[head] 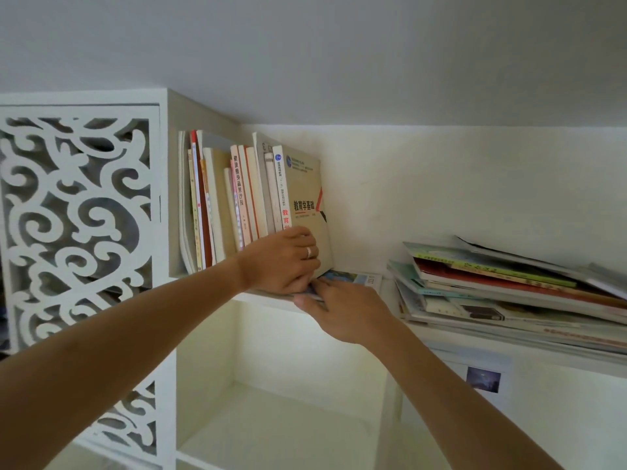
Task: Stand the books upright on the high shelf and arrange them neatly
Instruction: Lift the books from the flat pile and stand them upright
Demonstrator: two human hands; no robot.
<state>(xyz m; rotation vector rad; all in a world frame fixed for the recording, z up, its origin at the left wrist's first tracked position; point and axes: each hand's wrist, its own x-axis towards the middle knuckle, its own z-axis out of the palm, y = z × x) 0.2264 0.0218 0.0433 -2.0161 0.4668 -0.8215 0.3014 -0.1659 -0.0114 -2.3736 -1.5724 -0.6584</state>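
Note:
Several books stand upright in a row (234,198) at the left end of the high white shelf (268,298). The outermost is a tan textbook (307,195) with black characters on its cover. My left hand (285,261), a ring on one finger, rests with curled fingers against the lower part of that textbook and the spines beside it. A thin book with a blue picture cover (353,278) lies flat on the shelf just right of the row. My right hand (342,310) grips its near edge, fingers on top and thumb underneath.
A messy pile of flat books and magazines (509,293) fills the right part of the shelf. A white carved fretwork panel (78,215) closes the left side. Below the shelf is an open white compartment (281,385). The ceiling is close above.

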